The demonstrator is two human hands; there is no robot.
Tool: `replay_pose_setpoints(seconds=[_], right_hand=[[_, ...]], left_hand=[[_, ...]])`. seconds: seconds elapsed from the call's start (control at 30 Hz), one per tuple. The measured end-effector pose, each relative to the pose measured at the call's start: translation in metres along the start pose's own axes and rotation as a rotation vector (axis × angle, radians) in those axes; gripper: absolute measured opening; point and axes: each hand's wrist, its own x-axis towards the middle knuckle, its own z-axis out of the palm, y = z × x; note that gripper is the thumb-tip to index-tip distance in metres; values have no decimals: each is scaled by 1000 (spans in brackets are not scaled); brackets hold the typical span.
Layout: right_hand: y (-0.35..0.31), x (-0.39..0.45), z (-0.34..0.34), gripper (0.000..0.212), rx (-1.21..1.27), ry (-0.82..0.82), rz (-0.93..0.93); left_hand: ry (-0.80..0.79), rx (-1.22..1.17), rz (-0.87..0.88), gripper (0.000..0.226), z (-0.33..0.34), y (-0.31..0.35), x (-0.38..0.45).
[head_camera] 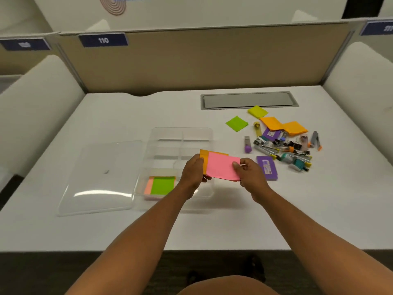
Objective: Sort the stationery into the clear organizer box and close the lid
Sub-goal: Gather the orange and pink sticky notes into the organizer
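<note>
A clear organizer box (180, 133) with dividers stands open on the white table, its lid (100, 177) lying flat to its left. Green and peach sticky notes (161, 185) lie in its near-left compartment. Above the box's near right, my left hand (194, 170) grips an orange sticky pad (203, 155) and my right hand (249, 173) pinches a pink sticky pad (221, 167) that overlaps the orange one. Loose stationery lies to the right: a green pad (236, 123), a yellow pad (257, 111), orange pads (282, 125), binder clips (282, 145).
A purple staple box (267, 167) sits just right of my right hand, and a purple-capped lead tube (247, 144) lies behind it. A grey cable hatch (248, 100) is set into the table at the back. A beige partition (191, 60) bounds the desk.
</note>
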Motion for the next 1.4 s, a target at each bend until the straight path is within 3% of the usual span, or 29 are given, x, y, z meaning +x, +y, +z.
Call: replay_pose_setpoints(seconds=[0.2, 0.3, 0.5, 0.57, 0.67, 0.77, 0.93, 1.27, 1.4], right_hand=[[-15, -6, 44, 39, 19, -60, -25], [-18, -10, 67, 43, 24, -171, -10], [-32, -13, 98, 43, 97, -411, 79], [-38, -15, 108, 41, 113, -468, 97], [-43, -17, 122, 41, 157, -453, 117], [-44, -18, 129, 41, 146, -422, 108], [-47, -17, 134, 32, 34, -408, 70], [-69, -11, 144, 36, -386, -482, -28], [-66, -12, 156, 32, -439, -475, -41]], left_hand=[[47, 13, 36, 29, -39, -13, -6], [68, 68, 45, 20, -63, -25, -9], [146, 27, -72, 28, -103, -38, -20], [217, 86, -66, 30, -113, -38, -23], [404, 366, 82, 35, -131, -43, -26], [618, 582, 109, 20, -149, -51, -25], [564, 580, -59, 35, -166, -67, -27], [526, 438, -30, 29, -155, -83, -42], [515, 438, -24, 30, -155, -86, -43]])
